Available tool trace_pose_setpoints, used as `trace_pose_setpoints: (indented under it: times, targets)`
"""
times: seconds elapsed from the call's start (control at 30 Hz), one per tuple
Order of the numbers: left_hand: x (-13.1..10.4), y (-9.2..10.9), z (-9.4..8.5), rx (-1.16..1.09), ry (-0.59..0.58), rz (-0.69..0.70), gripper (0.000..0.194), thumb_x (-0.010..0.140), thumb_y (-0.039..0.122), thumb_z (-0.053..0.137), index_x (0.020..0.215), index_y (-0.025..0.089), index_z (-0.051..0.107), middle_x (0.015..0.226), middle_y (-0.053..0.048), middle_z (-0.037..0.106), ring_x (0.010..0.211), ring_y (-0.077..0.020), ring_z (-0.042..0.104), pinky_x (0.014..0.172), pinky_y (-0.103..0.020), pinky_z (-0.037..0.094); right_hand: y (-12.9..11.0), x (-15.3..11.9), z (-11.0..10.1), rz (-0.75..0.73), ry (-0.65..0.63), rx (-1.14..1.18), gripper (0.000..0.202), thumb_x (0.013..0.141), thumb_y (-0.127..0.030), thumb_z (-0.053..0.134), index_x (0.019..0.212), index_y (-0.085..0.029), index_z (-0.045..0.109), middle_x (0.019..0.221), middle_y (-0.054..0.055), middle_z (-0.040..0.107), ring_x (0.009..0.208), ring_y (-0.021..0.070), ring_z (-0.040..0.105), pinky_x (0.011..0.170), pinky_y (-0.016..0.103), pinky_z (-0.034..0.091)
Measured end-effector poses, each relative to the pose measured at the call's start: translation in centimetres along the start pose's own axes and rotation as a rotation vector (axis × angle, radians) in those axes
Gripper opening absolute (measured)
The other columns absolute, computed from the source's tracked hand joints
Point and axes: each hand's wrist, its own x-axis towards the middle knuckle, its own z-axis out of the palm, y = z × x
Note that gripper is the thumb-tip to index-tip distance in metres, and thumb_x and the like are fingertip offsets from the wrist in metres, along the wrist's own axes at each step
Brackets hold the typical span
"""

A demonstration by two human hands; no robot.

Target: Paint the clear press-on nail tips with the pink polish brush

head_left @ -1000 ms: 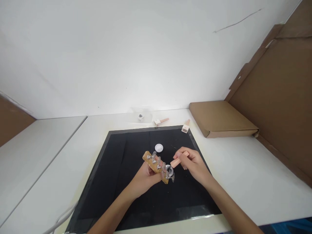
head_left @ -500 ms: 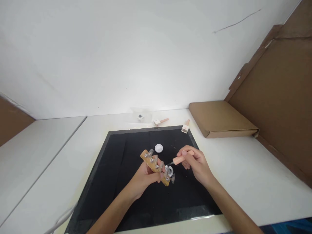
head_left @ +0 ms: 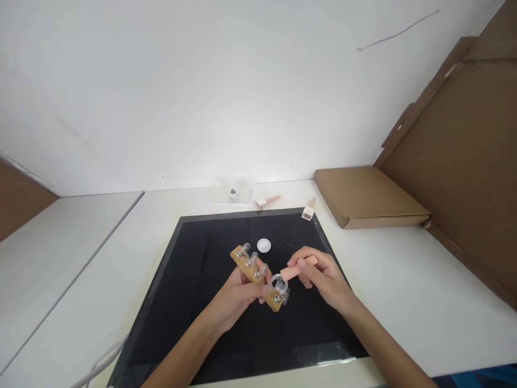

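My left hand [head_left: 242, 293] holds a tan strip [head_left: 247, 265] that carries several clear nail-shaped tips on small metal stands. Beside the strip's lower end, at the same hand's fingers, is a small round jar [head_left: 279, 284] with something silvery in it. My right hand [head_left: 319, 272] is closed on a pink brush handle [head_left: 299, 268], whose lower end is over the jar; the bristles are hidden. A round white lid [head_left: 264, 246] lies on the black mat [head_left: 218, 345] just beyond my hands.
Behind the mat are a clear tray [head_left: 242, 195] with a small item and a pink-handled bottle [head_left: 262, 202]. Another such bottle [head_left: 307, 213] stands at the mat's back right corner. A flat cardboard box [head_left: 371, 196] lies at the right, and a cable [head_left: 99, 367] at lower left.
The brush has moved down and left, its tip now at the jar. The strip and jar in my left hand have turned slightly, and the jar's opening shows more.
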Motion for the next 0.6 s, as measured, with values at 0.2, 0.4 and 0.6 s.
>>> trace_pose_setpoints:
  times: [0.2, 0.4, 0.6]
  targets:
    - [0.1, -0.1, -0.4, -0.066, -0.013, 0.001, 0.028, 0.061, 0.009, 0.076, 0.075, 0.017, 0.053, 0.071, 0.003, 0.055, 0.060, -0.0075, 0.048, 0.051, -0.020, 0.035, -0.1, 0.1, 0.1, 0.039, 0.063, -0.018, 0.035, 0.087, -0.049, 0.054, 0.076, -0.017, 0.065, 0.048, -0.006, 0.042, 0.042, 0.0081, 0.037, 0.042, 0.022, 0.029]
    - [0.1, -0.2, -0.7, -0.094, -0.040, 0.008, 0.028, 0.062, 0.009, 0.075, 0.075, 0.017, 0.052, 0.071, 0.003, 0.056, 0.060, -0.0074, 0.047, 0.051, -0.020, 0.035, 0.5, 0.2, 0.0, 0.009, 0.123, 0.039, 0.032, 0.088, -0.046, 0.055, 0.079, -0.018, 0.065, 0.048, -0.007, 0.041, 0.042, 0.0077, 0.037, 0.043, 0.021, 0.030]
    - [0.3, -0.1, -0.7, -0.069, -0.012, 0.010, 0.027, 0.063, 0.009, 0.075, 0.077, 0.017, 0.053, 0.073, 0.002, 0.056, 0.062, -0.0082, 0.048, 0.053, -0.021, 0.035, 1.0, -0.1, -0.1, -0.074, -0.001, 0.167, 0.027, 0.090, -0.043, 0.055, 0.085, -0.019, 0.066, 0.049, -0.007, 0.042, 0.043, 0.0071, 0.037, 0.043, 0.021, 0.030]
